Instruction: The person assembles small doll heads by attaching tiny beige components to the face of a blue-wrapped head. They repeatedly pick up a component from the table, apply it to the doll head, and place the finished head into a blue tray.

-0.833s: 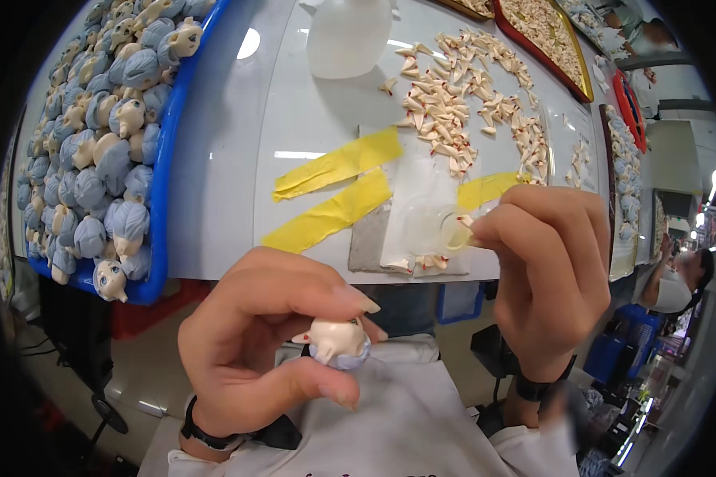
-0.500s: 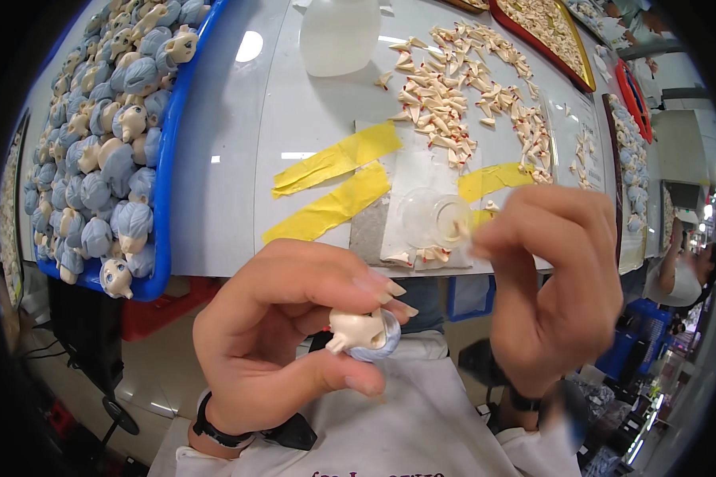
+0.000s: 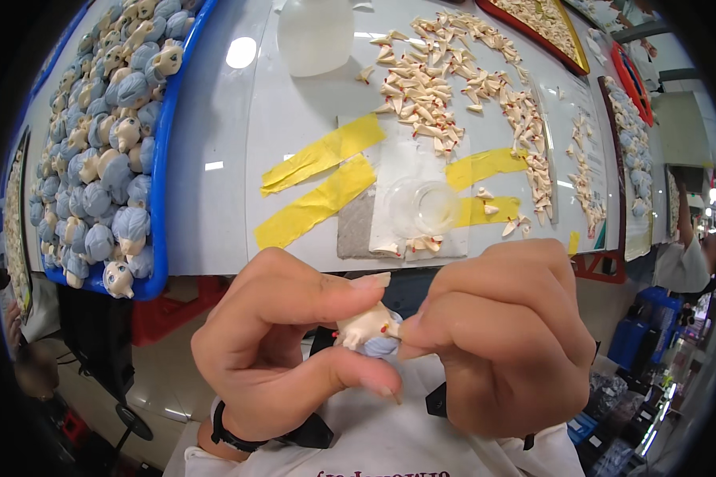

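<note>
My left hand is closed, pinching a small doll head between thumb and fingers in front of the table edge. The head is cream with pale blue hair, its neck stub toward the lower left. In the fingertips of my right hand is a small cream pointed ear piece, red at its inner end, touching the side of the head. My fingers hide part of it. Beyond the hands, a small clear cup stands on a white sheet with a few ear pieces beside it.
Many loose ear pieces lie across the table. A blue tray at left is heaped with doll heads. Yellow tape strips hold down the sheet area. A translucent bottle stands farther back; a red tray is at far right.
My right hand has come from above the clear cup, left and down to the doll head, bringing the ear piece against it. My left hand still holds the head, slightly turned.
</note>
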A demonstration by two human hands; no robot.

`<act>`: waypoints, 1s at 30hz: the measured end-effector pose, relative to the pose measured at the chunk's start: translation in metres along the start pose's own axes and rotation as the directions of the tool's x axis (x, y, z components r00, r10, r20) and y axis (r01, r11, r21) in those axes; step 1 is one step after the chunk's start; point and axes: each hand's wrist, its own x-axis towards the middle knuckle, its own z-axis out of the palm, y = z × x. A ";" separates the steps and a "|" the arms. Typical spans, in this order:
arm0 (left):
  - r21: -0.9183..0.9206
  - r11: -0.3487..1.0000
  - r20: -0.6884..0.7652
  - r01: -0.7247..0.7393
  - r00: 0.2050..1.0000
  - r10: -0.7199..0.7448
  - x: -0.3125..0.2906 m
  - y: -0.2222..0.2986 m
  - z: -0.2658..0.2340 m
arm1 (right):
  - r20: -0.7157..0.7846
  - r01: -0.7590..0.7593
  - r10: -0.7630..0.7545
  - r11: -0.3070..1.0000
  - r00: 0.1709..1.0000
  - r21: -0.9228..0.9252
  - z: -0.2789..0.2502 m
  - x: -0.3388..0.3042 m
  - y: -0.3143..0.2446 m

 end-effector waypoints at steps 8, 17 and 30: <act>0.339 0.862 0.124 -0.378 0.926 0.357 0.017 0.005 0.012 | 0.267 -0.427 0.333 0.699 0.904 0.574 -0.020 -0.014 0.005; 0.775 0.569 0.110 -0.276 0.945 0.308 0.011 0.035 -0.019 | -0.382 -0.621 0.581 0.783 0.719 0.023 -0.149 -0.037 0.129; 0.954 0.298 -0.112 0.045 0.971 0.212 0.088 0.093 -0.191 | -0.298 -0.578 0.495 0.698 0.816 -0.423 -0.184 -0.049 0.182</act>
